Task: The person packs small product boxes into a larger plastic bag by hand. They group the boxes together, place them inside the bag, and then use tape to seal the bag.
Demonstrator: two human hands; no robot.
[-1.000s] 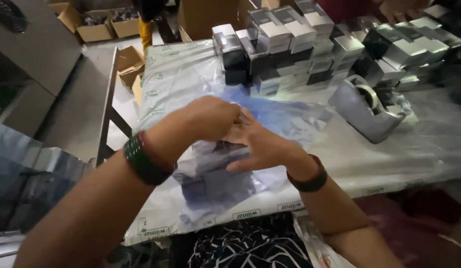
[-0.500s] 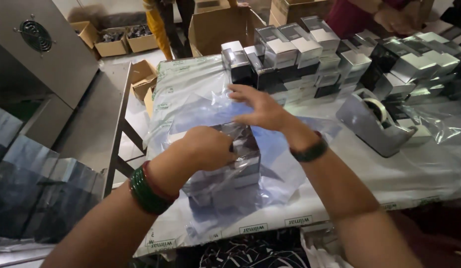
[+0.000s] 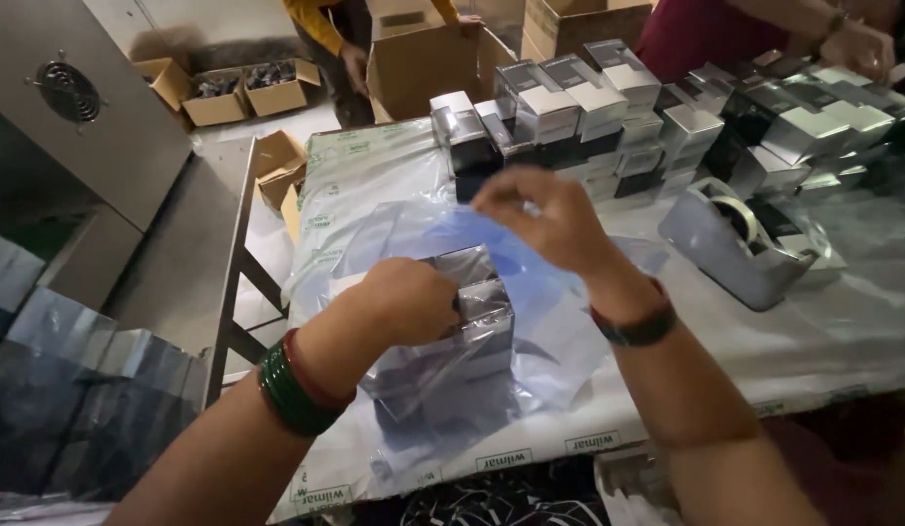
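Two bare forearms, no sleeves showing. Stack of green bangles edged with a thin red one around the wrist of the left hand (image 3: 408,300). Dark band, like a watch strap, snug around the wrist of the right hand (image 3: 550,219).

A grey tape dispenser (image 3: 739,248) sits near stacked silver boxes (image 3: 608,107).
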